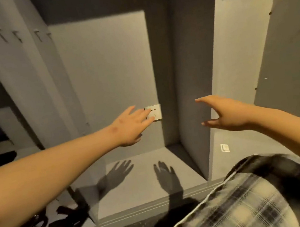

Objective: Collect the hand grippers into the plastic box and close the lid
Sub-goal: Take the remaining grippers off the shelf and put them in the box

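Hand grippers (pixel 69 214), as I judge the dark, blurred things at the lower left to be, lie on the grey surface (pixel 142 192) under the left forearm, and nobody holds them. Just beside them is a faint see-through shape (pixel 92 201) that may be the plastic box; I cannot tell if a lid is on it. The left hand (pixel 132 127) and the right hand (pixel 222 116) are stretched forward in the air, fingers straight and spread, holding nothing, near a wall socket (pixel 154 112). I judge the task to be at its beginning: the collecting and the closing of the lid are both not yet done.
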